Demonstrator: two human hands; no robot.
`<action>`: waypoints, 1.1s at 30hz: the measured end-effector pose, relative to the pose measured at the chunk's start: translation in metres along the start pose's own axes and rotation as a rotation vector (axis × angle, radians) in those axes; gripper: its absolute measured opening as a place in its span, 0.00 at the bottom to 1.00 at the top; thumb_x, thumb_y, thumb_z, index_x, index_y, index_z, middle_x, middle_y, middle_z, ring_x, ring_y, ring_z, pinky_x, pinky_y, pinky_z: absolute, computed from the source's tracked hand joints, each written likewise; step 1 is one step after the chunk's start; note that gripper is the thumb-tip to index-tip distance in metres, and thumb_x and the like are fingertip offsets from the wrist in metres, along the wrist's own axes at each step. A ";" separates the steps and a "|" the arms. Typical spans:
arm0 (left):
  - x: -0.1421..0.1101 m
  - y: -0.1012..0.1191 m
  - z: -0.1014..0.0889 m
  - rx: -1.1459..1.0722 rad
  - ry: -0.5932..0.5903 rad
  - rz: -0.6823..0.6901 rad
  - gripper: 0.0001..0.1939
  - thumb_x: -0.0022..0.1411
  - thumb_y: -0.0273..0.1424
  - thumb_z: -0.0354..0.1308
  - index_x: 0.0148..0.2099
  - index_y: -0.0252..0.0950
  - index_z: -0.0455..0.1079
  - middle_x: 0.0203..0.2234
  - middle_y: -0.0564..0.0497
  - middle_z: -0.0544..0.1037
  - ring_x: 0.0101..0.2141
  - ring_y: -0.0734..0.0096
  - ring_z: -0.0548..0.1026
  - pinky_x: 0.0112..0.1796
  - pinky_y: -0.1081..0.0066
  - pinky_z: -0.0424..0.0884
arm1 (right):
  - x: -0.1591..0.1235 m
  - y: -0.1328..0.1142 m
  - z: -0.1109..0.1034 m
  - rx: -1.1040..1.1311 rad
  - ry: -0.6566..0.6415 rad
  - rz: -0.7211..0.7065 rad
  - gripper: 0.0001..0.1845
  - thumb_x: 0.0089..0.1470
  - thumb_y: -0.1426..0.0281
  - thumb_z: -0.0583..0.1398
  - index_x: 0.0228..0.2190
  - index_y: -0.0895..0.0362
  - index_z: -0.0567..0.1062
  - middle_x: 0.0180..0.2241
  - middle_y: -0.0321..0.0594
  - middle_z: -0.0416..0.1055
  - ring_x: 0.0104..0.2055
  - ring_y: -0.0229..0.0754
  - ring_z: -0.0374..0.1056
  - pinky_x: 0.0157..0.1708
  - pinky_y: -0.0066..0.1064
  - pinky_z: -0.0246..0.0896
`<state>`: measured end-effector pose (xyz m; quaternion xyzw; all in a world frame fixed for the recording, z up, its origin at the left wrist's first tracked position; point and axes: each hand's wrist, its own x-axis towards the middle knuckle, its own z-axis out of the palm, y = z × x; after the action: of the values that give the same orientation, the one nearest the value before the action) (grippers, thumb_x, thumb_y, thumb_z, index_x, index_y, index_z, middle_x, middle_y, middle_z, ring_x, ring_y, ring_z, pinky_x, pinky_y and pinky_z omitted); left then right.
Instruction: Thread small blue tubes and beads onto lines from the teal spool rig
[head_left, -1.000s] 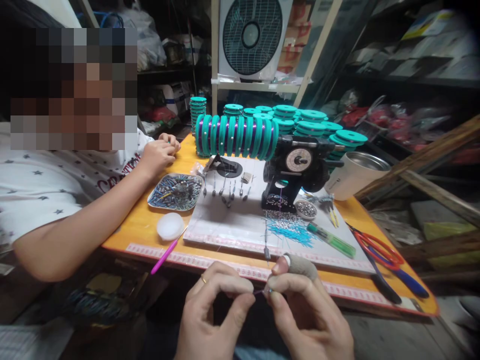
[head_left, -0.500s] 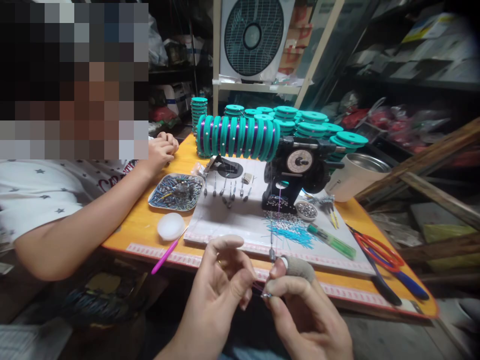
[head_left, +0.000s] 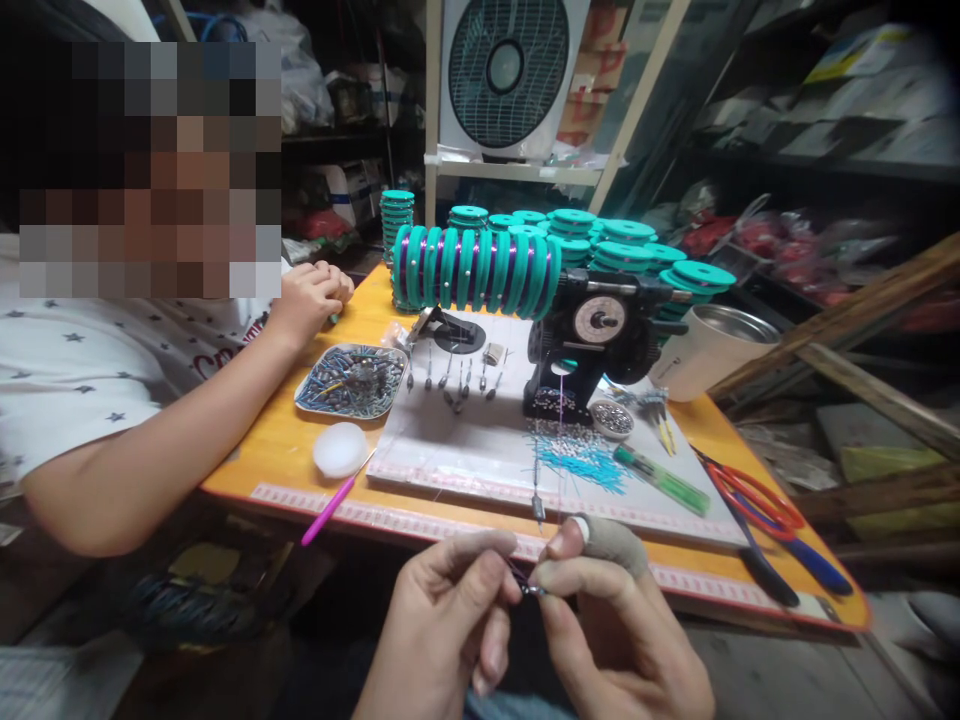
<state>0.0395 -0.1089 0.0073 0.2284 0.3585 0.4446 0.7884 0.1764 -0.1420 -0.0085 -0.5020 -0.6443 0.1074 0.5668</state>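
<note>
Just past the table's front edge, my right hand (head_left: pixel 607 610) pinches a small shiny metal piece, which looks like a fishing swivel (head_left: pixel 533 590), between thumb and forefinger. A whitish wrap covers one of its fingers. Close on its left, my left hand (head_left: pixel 457 610) is closed, thumb and forefinger pinching thin dark line (head_left: pixel 516 570) that runs to the swivel. A purple line (head_left: pixel 561 440) comes down from the black winding machine (head_left: pixel 592 330) towards my right hand. Beside that line hangs a grey sinker (head_left: pixel 538 508). Teal spools (head_left: pixel 472 275) wound with purple line sit on the machine's shaft.
A person's arm (head_left: pixel 187 430) rests at the left. On the table (head_left: pixel 255 440) are a tray of sinkers (head_left: pixel 352 382), a white round lid (head_left: pixel 340 450), a pink-handled hook (head_left: pixel 328 510), blue tubes (head_left: pixel 585 465), a green-handled tool (head_left: pixel 664 480), pliers (head_left: pixel 806 560) and a cup (head_left: pixel 712 355).
My left fingers have closed from a loose curl into a pinch, lower and beside the swivel. My right hand keeps its pinch, hardly moved. The hanging sinker has swung slightly left.
</note>
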 end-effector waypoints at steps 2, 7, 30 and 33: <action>0.002 0.006 0.003 -0.055 -0.007 -0.036 0.19 0.44 0.42 0.78 0.34 0.34 0.81 0.22 0.55 0.75 0.13 0.91 0.60 0.14 0.86 0.55 | 0.000 0.000 -0.001 -0.019 -0.003 -0.016 0.09 0.59 0.78 0.61 0.38 0.51 0.74 0.37 0.33 0.71 0.43 0.32 0.74 0.49 0.16 0.69; 0.005 0.012 0.005 -0.136 -0.066 -0.049 0.16 0.47 0.38 0.78 0.33 0.34 0.80 0.17 0.57 0.71 0.14 0.91 0.58 0.15 0.89 0.53 | 0.001 0.000 -0.003 -0.017 -0.020 -0.015 0.09 0.58 0.78 0.62 0.37 0.51 0.74 0.36 0.35 0.72 0.40 0.35 0.74 0.45 0.20 0.72; 0.004 0.036 -0.011 1.127 -0.202 0.779 0.10 0.69 0.26 0.54 0.32 0.37 0.68 0.29 0.51 0.72 0.35 0.64 0.71 0.40 0.64 0.64 | 0.003 0.001 -0.003 -0.056 -0.032 -0.108 0.12 0.55 0.80 0.62 0.38 0.52 0.75 0.39 0.38 0.73 0.42 0.39 0.74 0.44 0.25 0.73; 0.003 0.034 -0.010 1.149 -0.179 0.770 0.10 0.69 0.26 0.54 0.32 0.37 0.67 0.29 0.51 0.73 0.35 0.65 0.72 0.40 0.64 0.64 | 0.003 0.002 -0.001 -0.089 -0.011 -0.159 0.13 0.54 0.81 0.62 0.39 0.52 0.74 0.39 0.38 0.72 0.42 0.38 0.73 0.45 0.24 0.72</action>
<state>0.0145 -0.0887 0.0223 0.7560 0.3642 0.4117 0.3554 0.1786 -0.1393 -0.0076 -0.4735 -0.6894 0.0363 0.5470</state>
